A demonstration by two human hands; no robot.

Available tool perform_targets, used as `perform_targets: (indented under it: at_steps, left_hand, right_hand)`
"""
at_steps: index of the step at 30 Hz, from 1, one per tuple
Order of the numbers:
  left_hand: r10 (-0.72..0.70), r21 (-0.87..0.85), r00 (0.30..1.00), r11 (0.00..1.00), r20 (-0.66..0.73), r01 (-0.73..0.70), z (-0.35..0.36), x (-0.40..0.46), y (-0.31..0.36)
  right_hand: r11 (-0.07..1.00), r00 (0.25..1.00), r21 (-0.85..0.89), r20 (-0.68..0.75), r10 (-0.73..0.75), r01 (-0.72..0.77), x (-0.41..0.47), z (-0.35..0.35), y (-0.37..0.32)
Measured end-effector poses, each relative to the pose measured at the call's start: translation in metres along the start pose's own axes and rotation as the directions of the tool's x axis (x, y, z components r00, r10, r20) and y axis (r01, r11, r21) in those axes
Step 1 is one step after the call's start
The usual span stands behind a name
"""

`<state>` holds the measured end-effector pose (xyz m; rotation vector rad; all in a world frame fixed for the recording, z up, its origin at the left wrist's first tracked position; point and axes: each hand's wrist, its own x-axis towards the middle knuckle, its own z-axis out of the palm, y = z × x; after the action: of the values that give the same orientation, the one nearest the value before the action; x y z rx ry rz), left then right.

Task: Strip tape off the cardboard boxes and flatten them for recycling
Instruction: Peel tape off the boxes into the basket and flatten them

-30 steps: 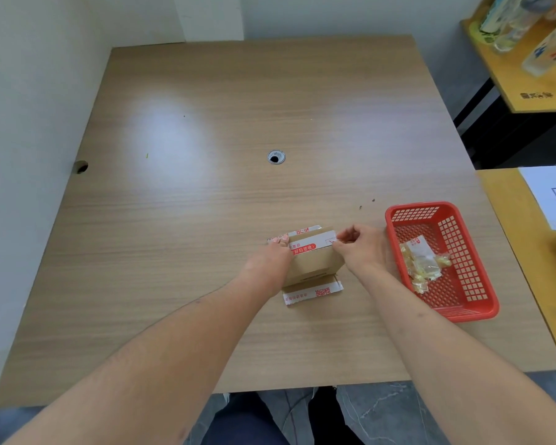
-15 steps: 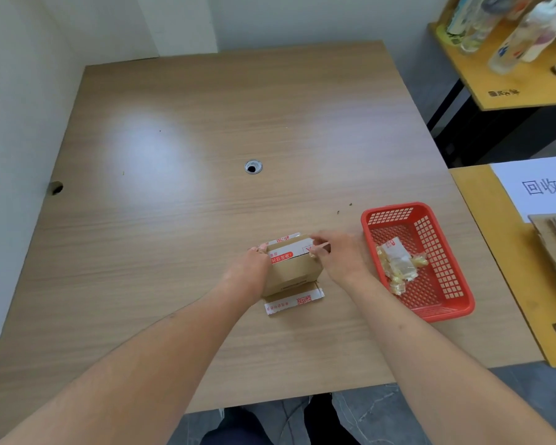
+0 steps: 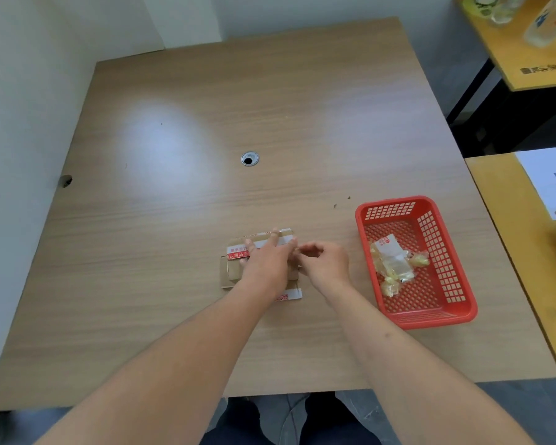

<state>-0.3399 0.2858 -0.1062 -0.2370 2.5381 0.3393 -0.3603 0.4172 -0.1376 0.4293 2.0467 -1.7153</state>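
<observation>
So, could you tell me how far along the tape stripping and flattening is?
Done: stripped tape scraps lie in the red basket. In hand: left hand presses the cardboard box, right hand pinches at its white-and-red tape. Left: tape remains and flattening looks unfinished.

We see a wide wooden table (image 3: 206, 203) with a round cable hole (image 3: 249, 159) near its middle and a dark notch (image 3: 66, 180) at its left edge. Pale walls (image 3: 29, 75) stand behind and to the left. On our right runs a yellow side table (image 3: 507, 226) carrying a white printed sheet (image 3: 549, 178). Up in the far right corner sits another yellow table (image 3: 527, 53) holding blurred bottles (image 3: 546, 24). Two small dark crumbs (image 3: 341, 202) lie on the wood.
</observation>
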Motion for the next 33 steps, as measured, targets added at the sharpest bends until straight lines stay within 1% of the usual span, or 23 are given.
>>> perform_targets:
  at_steps: [2,4,6,8,10,11,12,13,14,15,16,17,18,20,22,23,27,30,33]
  left_hand:
    - [-0.021,0.0,1.0,1.0,-0.007,0.021,0.001,-0.002,-0.002]
    - [-0.054,-0.022,0.999,0.998,-0.005,0.053,-0.001,-0.006,-0.001]
    - [-0.061,-0.047,0.998,0.997,0.007,0.061,-0.006,-0.009,0.003]
    - [-0.065,-0.053,0.998,0.996,0.018,0.066,-0.009,-0.012,0.007]
    - [-0.066,-0.031,0.998,0.997,0.023,0.066,-0.01,-0.013,0.008]
    - [-0.071,-0.018,0.997,0.997,0.025,0.071,-0.01,-0.013,0.008]
    - [-0.072,-0.01,0.997,0.997,0.024,0.072,-0.01,-0.013,0.008]
    - [-0.07,-0.001,0.997,0.998,0.02,0.07,-0.009,-0.012,0.008]
    - [-0.07,-0.001,0.997,0.998,0.014,0.07,-0.009,-0.012,0.008]
    - [-0.073,-0.008,0.997,0.997,0.009,0.073,-0.009,-0.011,0.008]
    - [-0.076,-0.018,0.997,0.997,0.005,0.076,-0.008,-0.011,0.008]
    - [-0.079,-0.023,0.997,0.997,0.003,0.08,-0.008,-0.011,0.008]
    - [-0.082,-0.028,0.997,0.996,0.003,0.082,-0.008,-0.011,0.008]
    - [-0.089,-0.045,0.996,0.995,0.007,0.09,-0.009,-0.01,0.007]
    - [-0.093,-0.054,0.996,0.994,0.015,0.094,-0.01,-0.01,0.008]
    - [-0.092,-0.05,0.996,0.994,0.018,0.093,-0.01,-0.01,0.008]
    - [-0.095,-0.069,0.995,0.993,0.012,0.095,-0.01,-0.011,0.008]
    - [-0.102,-0.08,0.995,0.991,0.016,0.103,-0.01,-0.012,0.008]
    - [-0.094,-0.052,0.995,0.994,0.026,0.096,-0.012,-0.013,0.01]
  right_hand:
    - [0.979,0.996,0.18,0.002,0.092,-0.091,-0.001,-0.004,0.002]
    - [0.942,0.989,0.305,0.02,0.144,-0.143,-0.003,-0.008,0.006]
    - [0.905,0.985,0.389,0.034,0.172,-0.171,-0.004,-0.01,0.007]
    - [0.895,0.979,0.403,0.015,0.202,-0.191,0.0,-0.009,0.009]
    - [0.932,0.981,0.316,-0.022,0.192,-0.175,0.007,-0.007,0.011]
    - [0.966,0.989,0.225,-0.047,0.139,-0.125,0.01,-0.006,0.012]
    - [0.996,0.997,0.087,-0.064,0.038,-0.032,0.013,-0.005,0.014]
    - [0.994,0.995,-0.064,-0.044,-0.093,0.09,0.014,-0.006,0.015]
    - [0.956,0.975,-0.198,0.013,-0.22,0.218,0.012,-0.007,0.014]
    - [0.904,0.949,-0.288,0.079,-0.305,0.315,0.01,-0.008,0.014]
    - [0.878,0.934,-0.319,0.13,-0.332,0.356,0.007,-0.01,0.012]
    - [0.89,0.94,-0.306,0.157,-0.303,0.338,0.006,-0.011,0.011]
    - [0.928,0.961,-0.264,0.155,-0.228,0.262,0.006,-0.013,0.009]
    - [0.989,0.989,-0.142,0.145,-0.023,0.044,0.014,-0.016,0.008]
    - [0.996,0.983,-0.041,0.159,0.09,-0.084,0.021,-0.016,0.007]
    - [0.993,0.979,0.001,0.163,0.12,-0.121,0.023,-0.017,0.006]
    - [0.975,0.978,0.132,0.13,0.16,-0.177,0.02,-0.015,-0.001]
    - [0.921,0.961,0.281,0.139,0.239,-0.27,0.016,-0.012,-0.002]
    - [0.88,0.947,0.354,0.078,0.31,-0.317,0.013,-0.008,-0.001]
